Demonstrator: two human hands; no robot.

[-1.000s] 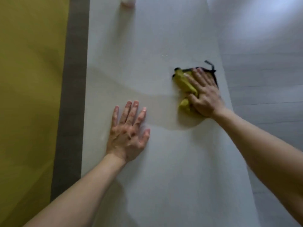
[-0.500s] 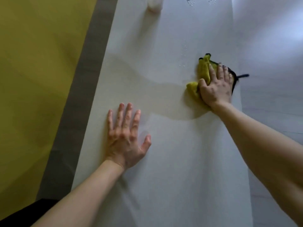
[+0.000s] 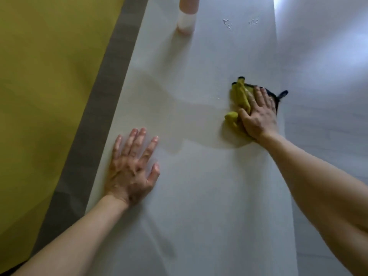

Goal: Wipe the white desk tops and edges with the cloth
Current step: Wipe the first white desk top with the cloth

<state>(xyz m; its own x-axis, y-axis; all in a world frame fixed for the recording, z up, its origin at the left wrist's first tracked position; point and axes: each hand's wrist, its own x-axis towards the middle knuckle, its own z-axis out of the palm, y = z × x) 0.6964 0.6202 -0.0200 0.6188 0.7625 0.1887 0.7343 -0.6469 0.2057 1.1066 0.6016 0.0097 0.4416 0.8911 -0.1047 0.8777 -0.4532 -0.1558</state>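
A long white desk top (image 3: pixel 199 196) runs away from me. My right hand (image 3: pixel 258 114) presses flat on a crumpled yellow cloth with black trim (image 3: pixel 240 98) near the desk's right edge. A black strip of the cloth hangs just past that edge. My left hand (image 3: pixel 133 166) lies flat on the desk near its left edge, fingers spread, holding nothing. A faint damp band crosses the surface between the two hands.
A pale pink and white cylinder (image 3: pixel 187 18) stands at the far left of the desk. Water droplets (image 3: pixel 229 24) sit at the far end. A grey strip (image 3: pixel 95 116) and a yellow panel (image 3: pixel 39 86) border the left; pale floor (image 3: pixel 328 96) lies right.
My right hand has slid the cloth from the desk's middle-right towards the right edge and a little farther away. My left hand has stayed planted. The view has tilted forward, showing the cylinder.
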